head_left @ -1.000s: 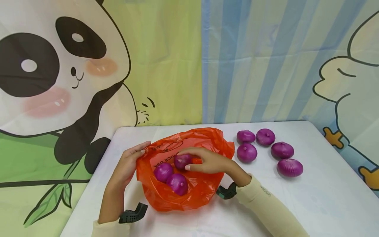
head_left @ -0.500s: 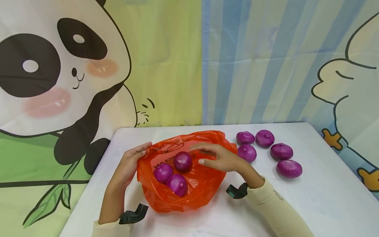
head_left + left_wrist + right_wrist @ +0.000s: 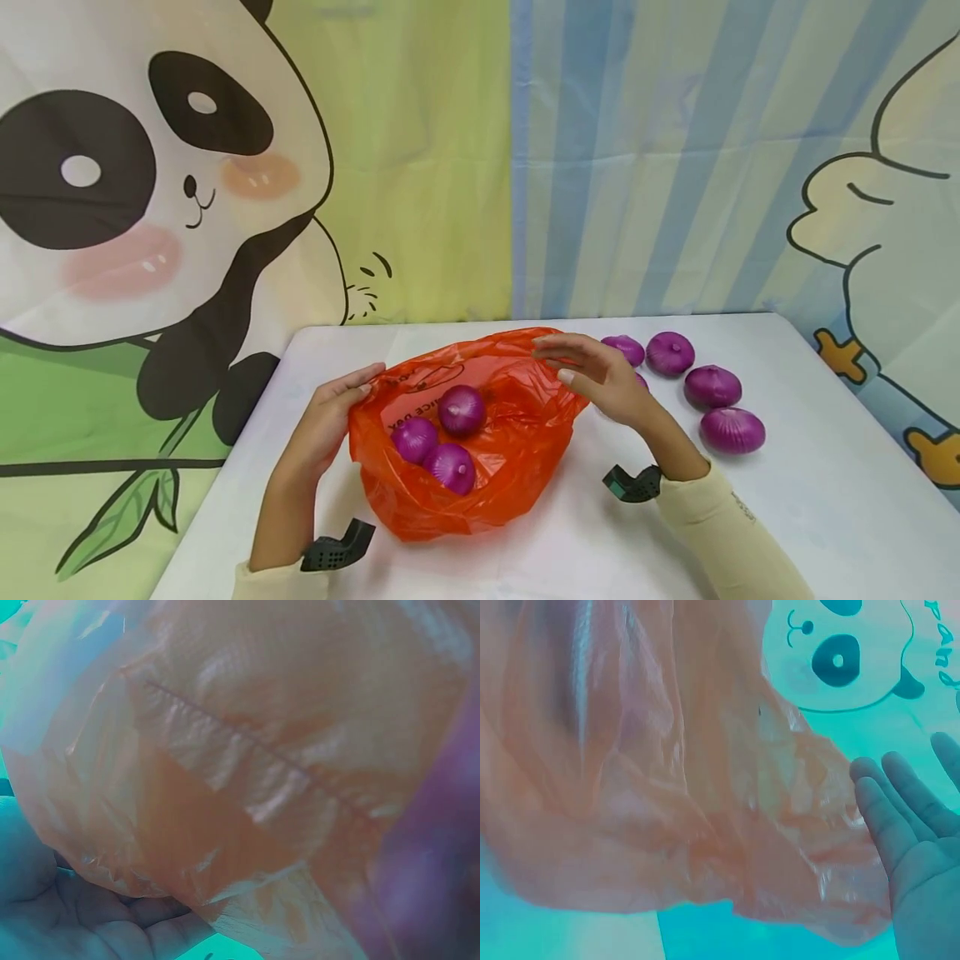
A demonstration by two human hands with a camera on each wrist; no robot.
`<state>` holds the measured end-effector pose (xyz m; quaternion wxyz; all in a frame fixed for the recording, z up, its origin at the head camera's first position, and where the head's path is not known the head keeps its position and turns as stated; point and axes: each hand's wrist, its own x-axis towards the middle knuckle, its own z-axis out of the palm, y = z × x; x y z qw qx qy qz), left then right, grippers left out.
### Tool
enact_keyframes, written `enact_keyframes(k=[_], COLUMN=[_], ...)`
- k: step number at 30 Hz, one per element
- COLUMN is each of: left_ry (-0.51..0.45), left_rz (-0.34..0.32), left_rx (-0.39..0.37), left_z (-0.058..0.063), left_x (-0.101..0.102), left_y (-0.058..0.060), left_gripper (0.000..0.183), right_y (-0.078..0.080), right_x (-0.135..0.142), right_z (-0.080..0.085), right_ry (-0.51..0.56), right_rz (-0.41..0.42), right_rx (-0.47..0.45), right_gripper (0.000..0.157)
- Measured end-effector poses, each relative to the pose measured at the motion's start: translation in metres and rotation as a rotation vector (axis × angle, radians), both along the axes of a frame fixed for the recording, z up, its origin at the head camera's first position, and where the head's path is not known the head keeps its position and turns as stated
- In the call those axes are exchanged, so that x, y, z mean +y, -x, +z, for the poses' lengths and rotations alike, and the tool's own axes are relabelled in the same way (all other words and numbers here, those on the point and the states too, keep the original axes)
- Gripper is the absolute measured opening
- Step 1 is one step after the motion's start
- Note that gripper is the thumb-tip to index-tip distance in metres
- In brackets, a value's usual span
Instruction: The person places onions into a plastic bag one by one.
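Nearest: two cream sleeves (image 3: pixel 731 525), a dark wrist unit (image 3: pixel 337 546) at each wrist. Left hand (image 3: pixel 330 417) pinches the left rim of a red-orange bag (image 3: pixel 517 462) between thumb and fingers, probably so the limp mouth gapes instead of folding in. Right hand (image 3: pixel 600 375) sits at the opposite rim, fingers spread and extended, thumb apart, holding nothing; contact with the film cannot be told.

Bag sits on the white bench (image 3: pixel 540 542), leaning toward the wearer; the tilt lets one see inside. Three onions (image 3: pixel 462 410) gather in its left half, apparently settled together by the sagging base. Film thin, glossy, crinkled, translucent; dark print on the far inner wall. Onions squat, purple, fine-ribbed, with a sheen.

To the right, five loose onions (image 3: pixel 712 387) cluster within easy reach, one largely hidden by the right hand.

Farthest: a cloth backdrop (image 3: pixel 427 167), panda at left, blue stripes at right, faintly creased.
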<state>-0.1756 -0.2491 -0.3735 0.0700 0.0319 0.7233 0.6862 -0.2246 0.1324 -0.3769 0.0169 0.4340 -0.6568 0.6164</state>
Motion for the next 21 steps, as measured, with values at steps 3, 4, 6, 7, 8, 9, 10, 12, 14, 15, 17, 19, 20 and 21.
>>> enact_keyframes(k=[3, 4, 6, 7, 8, 9, 10, 12, 14, 15, 17, 19, 20, 21], left_ry=[0.001, 0.003, 0.003, 0.001, -0.001, -0.002, -0.003, -0.003, 0.001, 0.004, 0.005, 0.005, 0.005, 0.004], left_rz=[-0.002, -0.001, 0.002, 0.002, 0.001, -0.003, -0.006, -0.014, -0.014, -0.012, -0.009, -0.009, -0.01, -0.012], left_rx=[0.001, 0.0, -0.002, -0.004, -0.004, -0.005, -0.004, -0.003, 0.0, 0.0, 0.003, 0.004, 0.002, 0.002], left_z=[0.0, 0.0, 0.0, 0.0, 0.0, 0.0, 0.0, -0.001, -0.001, -0.001, -0.001, 0.0, 0.0, 0.0], left_x=[0.0, 0.0, 0.001, 0.001, 0.001, 0.001, 0.001, 0.002, 0.002, 0.002, 0.001, 0.001, 0.001, 0.001], left_y=[0.0, 0.0, 0.0, 0.0, 0.0, 0.0, 0.0, 0.0, 0.0, 0.0, 0.0, 0.0, 0.0, 0.0], left_gripper=[0.043, 0.043, 0.043, 0.043, 0.043, 0.043, 0.043, 0.043, 0.043, 0.043, 0.043, 0.043, 0.043, 0.043], right_y=[0.001, 0.001, 0.003, 0.004, 0.004, 0.005, 0.006, 0.007, 0.008, 0.009, 0.011, 0.012, 0.012, 0.012], right_x=[0.007, 0.01, 0.014, 0.016, 0.018, 0.02, 0.021, 0.025, 0.029, 0.031, 0.035, 0.039, 0.041, 0.043], right_z=[-0.002, -0.003, -0.005, -0.007, -0.008, -0.01, -0.011, -0.015, -0.018, -0.02, -0.023, -0.027, -0.029, -0.03], right_ry=[0.025, 0.029, 0.031, 0.037, 0.043, 0.047, 0.058, 0.067, 0.074, 0.072, 0.059, 0.046, 0.037, 0.024], right_rz=[-0.032, -0.048, -0.091, -0.11, -0.132, -0.154, -0.166, -0.187, -0.197, -0.204, -0.221, -0.238, -0.244, -0.252], right_rx=[0.014, 0.021, 0.03, 0.029, 0.026, 0.021, 0.014, -0.002, -0.018, -0.022, -0.031, -0.044, -0.051, -0.056], right_gripper=[0.037, 0.037, 0.037, 0.038, 0.038, 0.038, 0.039, 0.039, 0.038, 0.038, 0.038, 0.037, 0.037, 0.037])
